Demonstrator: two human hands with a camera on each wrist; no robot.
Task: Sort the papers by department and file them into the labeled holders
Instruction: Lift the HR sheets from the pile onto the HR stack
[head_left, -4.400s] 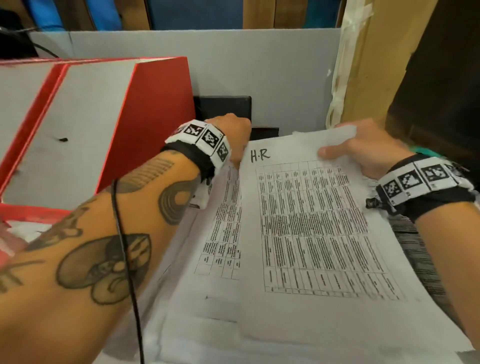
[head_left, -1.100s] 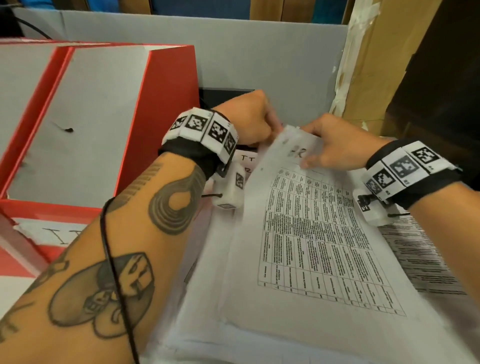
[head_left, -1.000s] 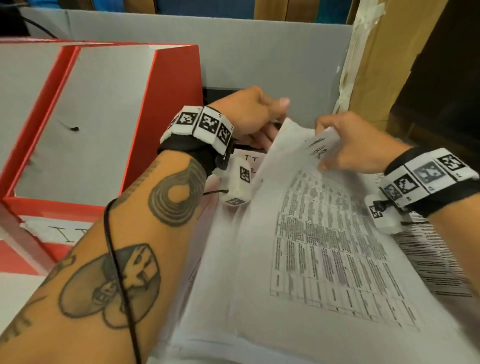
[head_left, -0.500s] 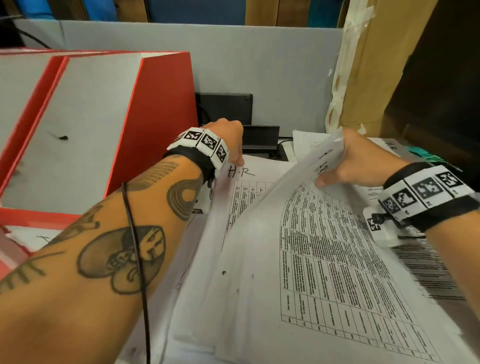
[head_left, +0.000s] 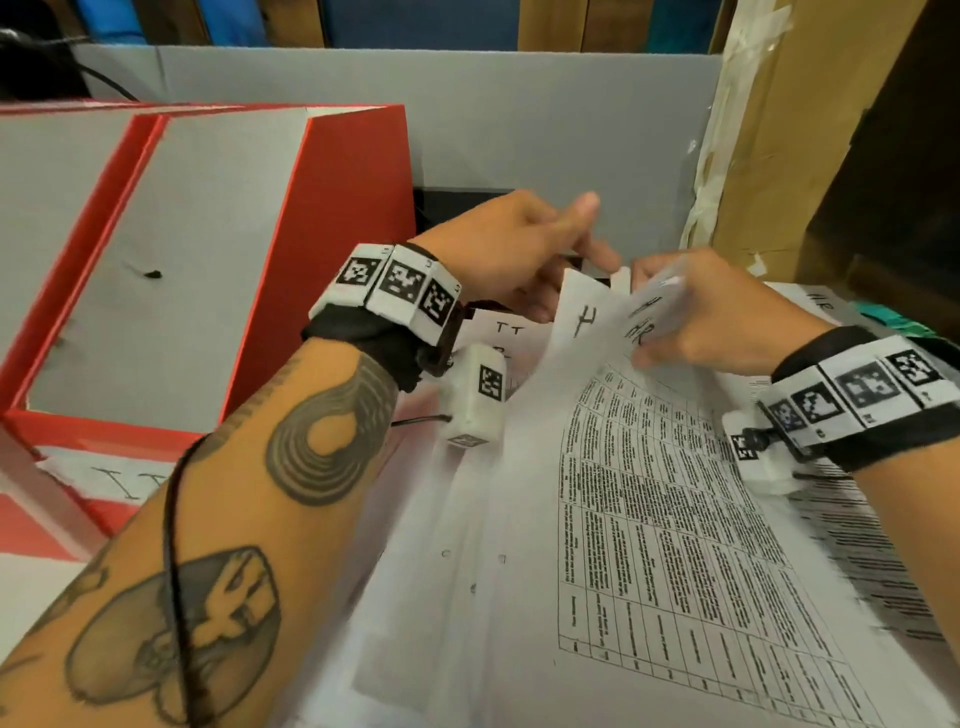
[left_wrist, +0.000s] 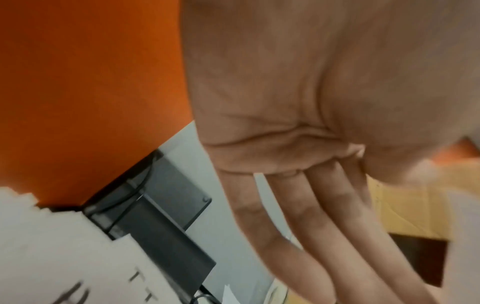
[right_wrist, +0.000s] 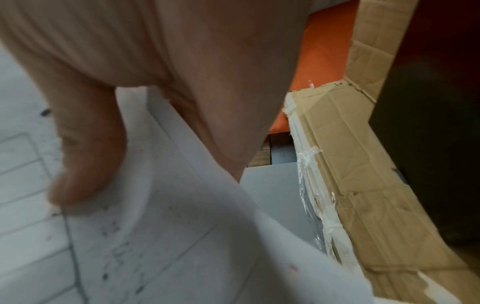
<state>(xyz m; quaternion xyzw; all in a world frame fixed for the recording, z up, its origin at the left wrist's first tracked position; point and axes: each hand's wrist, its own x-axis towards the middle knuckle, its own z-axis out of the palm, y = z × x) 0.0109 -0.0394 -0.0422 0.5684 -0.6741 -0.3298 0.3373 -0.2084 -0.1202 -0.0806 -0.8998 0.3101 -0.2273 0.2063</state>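
A stack of printed sheets (head_left: 675, 545) marked "HR" lies in front of me. My right hand (head_left: 711, 317) pinches the top corners of the raised HR sheets, thumb (right_wrist: 85, 164) pressed on the paper (right_wrist: 182, 236). My left hand (head_left: 519, 249) hovers behind the lifted edges with straight fingers (left_wrist: 324, 226), holding nothing. Under it lies a sheet marked "IT" (head_left: 506, 332). A red file holder (head_left: 322, 249) stands at the left, its front label (head_left: 119, 478) reading "IT".
A grey partition (head_left: 519, 119) closes the back. A black device (left_wrist: 161, 222) sits behind the papers beside the red holder. Taped cardboard (right_wrist: 363, 185) stands at the right, with more printed sheets (head_left: 857, 545) below my right wrist.
My left hand has lifted off the lower HR sheet and opened behind the raised edges. My right hand has lifted more HR sheets, baring the IT sheet.
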